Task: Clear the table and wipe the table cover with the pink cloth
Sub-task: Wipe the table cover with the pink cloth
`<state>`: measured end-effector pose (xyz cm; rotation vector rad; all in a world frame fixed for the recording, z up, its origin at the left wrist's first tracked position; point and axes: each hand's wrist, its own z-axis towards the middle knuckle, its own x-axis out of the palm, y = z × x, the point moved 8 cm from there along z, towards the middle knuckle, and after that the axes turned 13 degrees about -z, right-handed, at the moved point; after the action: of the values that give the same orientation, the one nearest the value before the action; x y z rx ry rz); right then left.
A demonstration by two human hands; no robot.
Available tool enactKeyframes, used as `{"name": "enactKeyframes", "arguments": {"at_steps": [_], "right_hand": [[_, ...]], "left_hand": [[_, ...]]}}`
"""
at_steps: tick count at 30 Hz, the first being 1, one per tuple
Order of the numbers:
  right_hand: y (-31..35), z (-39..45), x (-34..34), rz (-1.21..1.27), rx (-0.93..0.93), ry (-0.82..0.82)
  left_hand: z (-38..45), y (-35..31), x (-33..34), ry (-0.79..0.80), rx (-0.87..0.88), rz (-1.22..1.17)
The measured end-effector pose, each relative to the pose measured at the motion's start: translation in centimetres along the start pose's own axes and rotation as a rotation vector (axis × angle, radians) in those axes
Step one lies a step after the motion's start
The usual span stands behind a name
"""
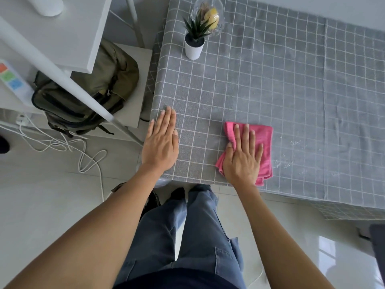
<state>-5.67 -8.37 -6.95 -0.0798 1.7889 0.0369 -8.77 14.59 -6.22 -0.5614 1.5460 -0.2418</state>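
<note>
A grey checked table cover (270, 90) lies over the table. On its near edge sits a folded pink cloth (263, 138), and my right hand (243, 157) presses flat on it with straight fingers. My left hand (161, 142) rests flat on the cover's near left corner, palm down, holding nothing. A small potted plant in a white pot (194, 43) stands at the far left of the cover. Behind it is a clear bag (210, 16) with something yellow inside. Faint white specks show on the cover to the right of the cloth.
A green backpack (87, 90) lies on a low white shelf left of the table, under a white rack. White cables (83, 151) trail on the tiled floor. My legs stand at the table's near edge. A dark object (377, 247) is at the lower right.
</note>
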Motion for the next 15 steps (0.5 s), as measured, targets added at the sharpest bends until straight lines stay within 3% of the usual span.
{"name": "enactKeyframes", "arguments": {"at_steps": [4,9,13,15], "right_hand": [[2.6,-0.6,-0.1,0.002,0.051,0.009],[9.0,-2.4,0.2,0.005,-0.198,-0.002],[7.6,-1.9,0.2,0.013,-0.281,-0.02],[4.7,-0.9,0.2,0.004,-0.214,-0.018]], "left_hand": [[0.0,0.0,-0.1,-0.008,-0.011,0.011],[0.0,-0.2,-0.1,-0.002,-0.006,0.025],[0.0,-0.1,-0.1,0.006,-0.005,0.017],[-0.1,0.0,-0.1,0.009,-0.004,0.007]]}}
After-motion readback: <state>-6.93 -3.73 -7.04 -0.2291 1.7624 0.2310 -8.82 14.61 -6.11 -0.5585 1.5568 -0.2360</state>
